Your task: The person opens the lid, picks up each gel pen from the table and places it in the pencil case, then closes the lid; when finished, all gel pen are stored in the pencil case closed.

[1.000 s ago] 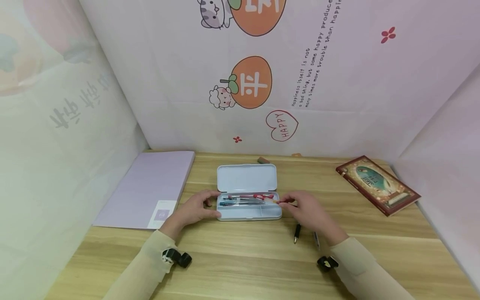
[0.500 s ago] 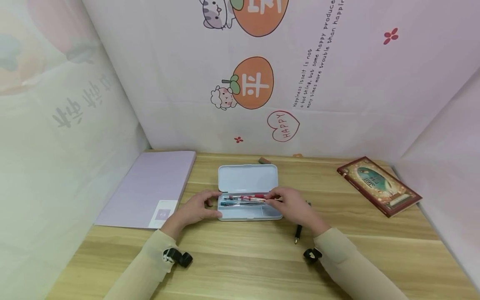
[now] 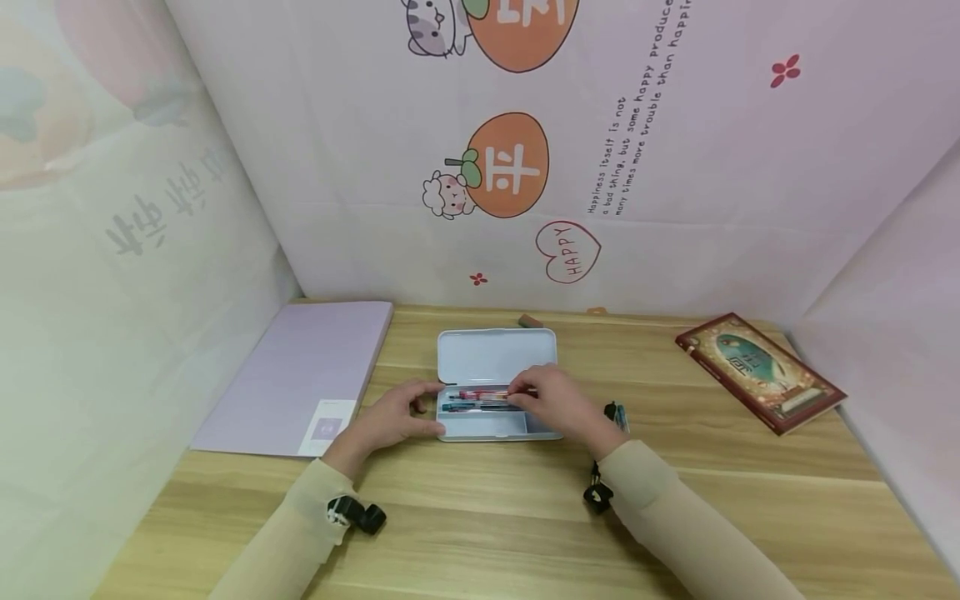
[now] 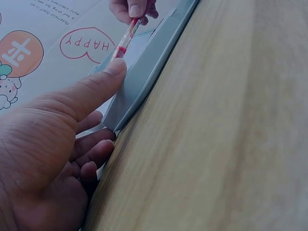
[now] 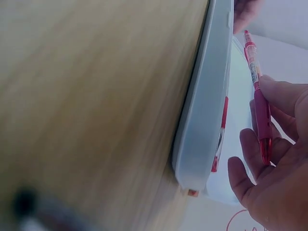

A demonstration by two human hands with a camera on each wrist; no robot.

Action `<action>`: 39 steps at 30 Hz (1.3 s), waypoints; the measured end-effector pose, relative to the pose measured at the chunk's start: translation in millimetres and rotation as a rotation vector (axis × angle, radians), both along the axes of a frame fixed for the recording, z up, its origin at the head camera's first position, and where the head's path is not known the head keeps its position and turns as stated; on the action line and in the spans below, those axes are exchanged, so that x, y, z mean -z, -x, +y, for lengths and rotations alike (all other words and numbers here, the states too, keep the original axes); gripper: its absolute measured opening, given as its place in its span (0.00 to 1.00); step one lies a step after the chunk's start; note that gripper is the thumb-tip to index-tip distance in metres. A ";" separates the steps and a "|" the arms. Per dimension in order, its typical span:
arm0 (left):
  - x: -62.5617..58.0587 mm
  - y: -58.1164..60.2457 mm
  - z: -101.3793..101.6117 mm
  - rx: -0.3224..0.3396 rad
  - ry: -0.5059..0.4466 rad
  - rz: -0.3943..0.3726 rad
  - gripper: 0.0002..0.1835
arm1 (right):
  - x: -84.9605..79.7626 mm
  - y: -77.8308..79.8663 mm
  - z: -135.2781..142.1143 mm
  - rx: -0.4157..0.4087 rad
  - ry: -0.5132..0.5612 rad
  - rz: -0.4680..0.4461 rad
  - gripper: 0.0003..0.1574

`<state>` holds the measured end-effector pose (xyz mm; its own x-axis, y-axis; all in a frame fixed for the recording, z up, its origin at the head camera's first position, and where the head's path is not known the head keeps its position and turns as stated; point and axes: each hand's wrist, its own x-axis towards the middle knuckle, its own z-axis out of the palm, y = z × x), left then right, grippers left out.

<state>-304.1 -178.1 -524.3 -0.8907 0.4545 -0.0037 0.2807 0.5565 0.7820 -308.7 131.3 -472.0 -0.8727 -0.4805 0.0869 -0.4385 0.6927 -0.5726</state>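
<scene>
Farther left than 0.5 s ago, the right hand (image 3: 553, 402) pinches 1 red pen (image 5: 263, 113) above the open pencil case (image 3: 491, 354), over its far side; the left hand (image 3: 392, 417), apart from the right, grips its left end.

Laid out like a study nook, with desk (image 3: 480, 525), cartoon-printed far wall (image 3: 337, 167), pencil case (image 3: 487, 356) and right-hand book (image 3: 761, 372).
</scene>
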 end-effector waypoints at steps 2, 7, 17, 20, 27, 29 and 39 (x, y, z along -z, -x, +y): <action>-0.2 -0.1 -0.1 0.000 -0.003 -0.005 0.41 | 0.1 1.4 -3.8 -0.005 -0.023 0.017 0.03; 0.1 0.6 -0.3 -0.003 0.002 -0.007 0.40 | 3.2 4.4 -10.7 0.005 -0.098 0.041 0.03; 1.5 1.3 -0.7 -0.004 -0.003 -0.004 0.40 | 4.6 5.7 -16.5 0.037 -0.187 0.055 0.04; 1.6 1.3 -0.8 -0.003 -0.002 -0.006 0.41 | 5.4 6.3 -17.4 0.043 -0.207 0.048 0.03; 1.5 1.6 -0.7 -0.001 0.005 -0.006 0.41 | 7.3 8.0 -17.5 0.046 -0.219 0.045 0.02; 1.3 1.2 -0.5 0.001 0.006 -0.003 0.41 | 7.2 7.9 -17.2 0.048 -0.217 0.043 0.04; 0.9 0.9 0.1 0.001 -0.001 -0.002 0.41 | 7.9 6.0 -5.6 0.057 -0.140 0.002 0.04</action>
